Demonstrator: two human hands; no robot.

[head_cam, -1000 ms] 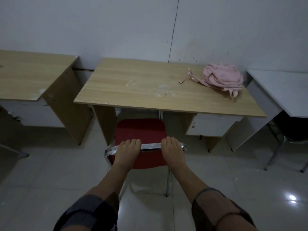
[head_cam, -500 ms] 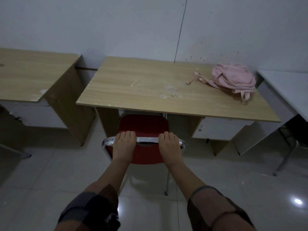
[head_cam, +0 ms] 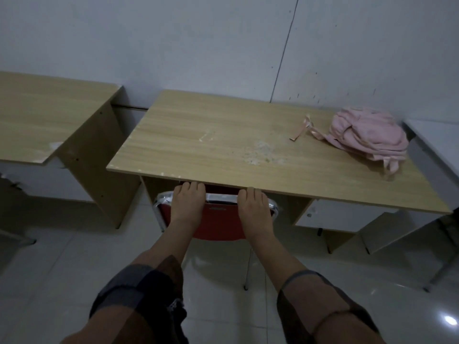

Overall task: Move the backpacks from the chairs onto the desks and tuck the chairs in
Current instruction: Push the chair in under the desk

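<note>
Chair [head_cam: 218, 219] top rail lay under both hands, left hand [head_cam: 187, 204] and right hand [head_cam: 253, 209], fingers pressed together, curled over it; backpack [head_cam: 367, 136] sat at two o'clock.

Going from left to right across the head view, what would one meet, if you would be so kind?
Left wooden desk → left hand → right hand → pink backpack → white desk.

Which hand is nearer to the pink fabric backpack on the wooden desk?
The right hand. It grips the red chair's chrome backrest bar on the side toward the pink fabric backpack; the left hand grips farther away.
</note>
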